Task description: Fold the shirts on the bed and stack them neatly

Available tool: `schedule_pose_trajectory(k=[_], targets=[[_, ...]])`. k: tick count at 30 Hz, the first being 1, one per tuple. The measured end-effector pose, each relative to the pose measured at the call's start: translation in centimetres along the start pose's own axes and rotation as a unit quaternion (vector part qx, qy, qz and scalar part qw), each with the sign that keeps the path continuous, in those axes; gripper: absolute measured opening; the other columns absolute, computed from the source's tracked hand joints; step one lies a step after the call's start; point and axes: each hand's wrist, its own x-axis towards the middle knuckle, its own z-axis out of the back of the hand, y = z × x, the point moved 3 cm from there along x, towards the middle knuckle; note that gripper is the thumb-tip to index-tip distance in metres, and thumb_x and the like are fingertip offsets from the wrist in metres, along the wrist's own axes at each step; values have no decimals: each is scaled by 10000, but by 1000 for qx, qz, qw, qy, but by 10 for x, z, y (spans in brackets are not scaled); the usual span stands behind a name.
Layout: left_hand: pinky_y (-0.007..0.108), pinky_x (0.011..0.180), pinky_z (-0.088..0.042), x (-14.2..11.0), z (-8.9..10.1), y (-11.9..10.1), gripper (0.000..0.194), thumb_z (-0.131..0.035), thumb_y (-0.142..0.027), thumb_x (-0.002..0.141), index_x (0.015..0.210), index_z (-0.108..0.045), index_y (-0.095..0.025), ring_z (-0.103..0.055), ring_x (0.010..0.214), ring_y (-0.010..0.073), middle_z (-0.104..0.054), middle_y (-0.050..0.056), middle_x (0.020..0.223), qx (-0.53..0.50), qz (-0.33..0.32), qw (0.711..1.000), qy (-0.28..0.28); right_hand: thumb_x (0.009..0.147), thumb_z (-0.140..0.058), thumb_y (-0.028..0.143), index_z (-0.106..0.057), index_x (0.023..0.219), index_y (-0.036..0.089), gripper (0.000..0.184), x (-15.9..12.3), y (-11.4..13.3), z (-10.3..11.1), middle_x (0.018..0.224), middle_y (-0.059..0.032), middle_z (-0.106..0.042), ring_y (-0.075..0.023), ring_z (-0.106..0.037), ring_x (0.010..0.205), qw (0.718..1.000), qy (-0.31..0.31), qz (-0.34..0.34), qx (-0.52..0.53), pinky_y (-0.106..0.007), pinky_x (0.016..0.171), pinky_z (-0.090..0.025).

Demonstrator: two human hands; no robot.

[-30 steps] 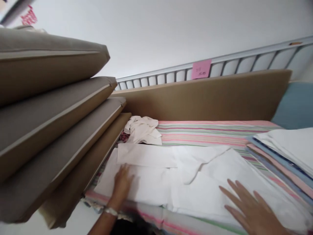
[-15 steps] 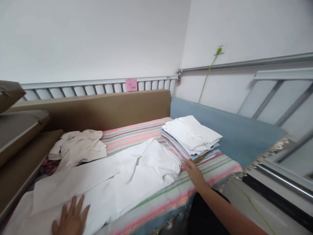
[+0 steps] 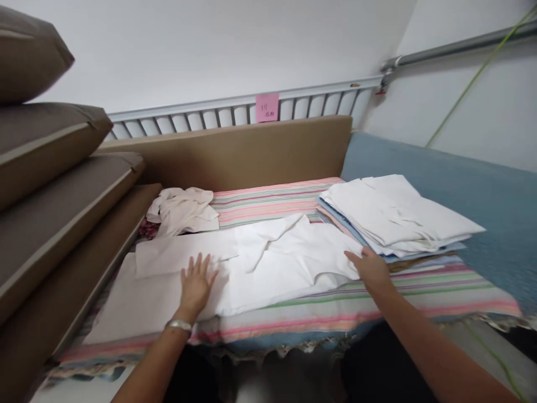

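A long white garment (image 3: 289, 268) lies spread across a striped cloth (image 3: 260, 207), with one layer folded over and creases towards its right end. Its exact kind is not clear. My left hand (image 3: 196, 288), a bracelet at the wrist, rests flat on its middle with fingers spread. At the right end my right hand (image 3: 371, 268) pinches the garment's edge between thumb and fingers. Just beyond that hand sits a stack of folded white cloths (image 3: 394, 215), with blue, pink and brown layers beneath. A crumpled cream cloth (image 3: 184, 210) lies at the back left.
Brown cushions (image 3: 54, 190) are piled high on the left. A brown padded board (image 3: 235, 157) runs along the back below a white radiator (image 3: 184, 120) bearing a pink note (image 3: 267, 107). On the right stands a blue backrest (image 3: 436, 173). The striped cloth's fringed edge faces me.
My view has turned left. My left hand has shifted right along the garment, towards its middle. My right hand, beside the garment's right end before, now grips its edge.
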Motion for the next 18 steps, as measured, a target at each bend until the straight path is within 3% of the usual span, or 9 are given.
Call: schedule_pose_trajectory(k=[4, 8, 10, 13, 16, 18], targets=[[588, 1054, -208, 22, -20, -64, 542, -323, -483, 891, 1395, -316, -283, -164, 1378, 337, -254, 85, 1500, -54, -82, 994, 45, 676, -525, 393, -475, 535, 217, 232, -4, -31, -3, 487, -10, -486, -184, -482, 530, 995, 40, -54, -68, -298, 520, -365], [607, 1034, -223, 24, -51, -85, 537, -299, -484, 895, 1380, -355, -261, -226, 1354, 359, -290, 97, 1483, -52, -100, 991, 72, 684, -556, 355, -630, 725, 173, 201, 1, -43, 9, 657, -47, -637, -209, -592, 676, 994, 67, -35, -77, -302, 631, -450], [590, 1043, -218, 24, -62, -82, 529, -300, -470, 897, 1385, -344, -269, -224, 1358, 347, -283, 83, 1487, -43, -106, 992, 50, 712, -544, 320, -649, 956, 149, 316, 4, -26, 19, 906, -109, -682, -246, -611, 874, 994, 52, 16, -92, -341, 781, -458], [572, 1048, -221, 24, -70, -76, 521, -303, -466, 895, 1382, -341, -288, -217, 1364, 330, -281, 66, 1489, -38, -115, 992, 31, 834, -407, 312, -564, 1189, 120, 433, 2, 27, 10, 1203, -153, -593, -253, -522, 1132, 978, 60, 175, -98, -383, 982, -369], [559, 1051, -222, 24, -72, -74, 516, -283, -463, 899, 1385, -331, -297, -210, 1369, 316, -272, 53, 1492, -35, -115, 992, 25, 896, -337, 367, -463, 1312, 128, 496, 0, 74, -28, 1401, -125, -420, -235, -327, 1316, 942, 80, 305, -113, -392, 1084, -242], [550, 1054, -222, 23, -73, -74, 514, -276, -462, 900, 1387, -322, -304, -201, 1373, 309, -263, 41, 1495, -31, -114, 993, 25, 894, -361, 423, -365, 1383, 153, 559, 5, 79, -62, 1484, -99, -273, -236, -194, 1375, 925, 118, 329, -148, -420, 1110, -166]])
